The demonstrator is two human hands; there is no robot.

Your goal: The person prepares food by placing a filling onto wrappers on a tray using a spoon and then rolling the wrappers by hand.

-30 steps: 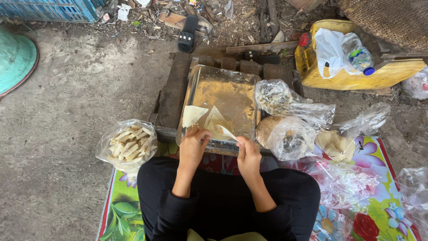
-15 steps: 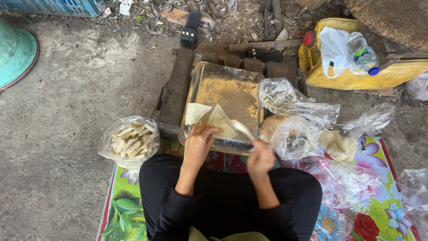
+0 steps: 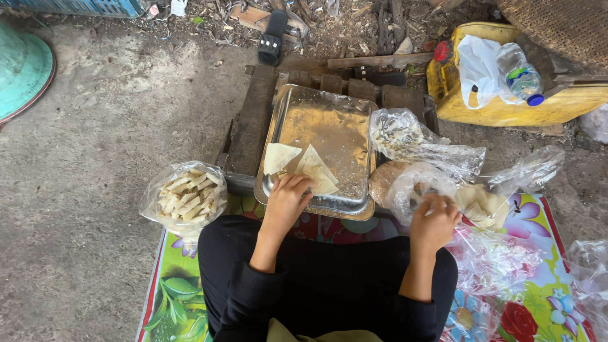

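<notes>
Metal tray (image 3: 329, 136) on wooden crate. Left hand (image 3: 288, 197) at tray's near edge, fingers resting open on triangular wrappers (image 3: 313, 168). Right hand (image 3: 436, 218) right of tray, reaching into plastic bag (image 3: 411, 183); grip unclear.

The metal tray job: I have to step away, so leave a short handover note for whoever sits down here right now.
Left hand: resting on the triangular wrappers at the near edge of the metal tray; nothing lifted.
Right hand: off the tray, at the mouth of the clear bag on the right; whether its grip is closed cannot be seen.
Done: a clear bag of finished rolls sits left of the tray.
Left: three flat wrappers lie unrolled on the tray; more pale sheets wait in a bag further right.
</notes>
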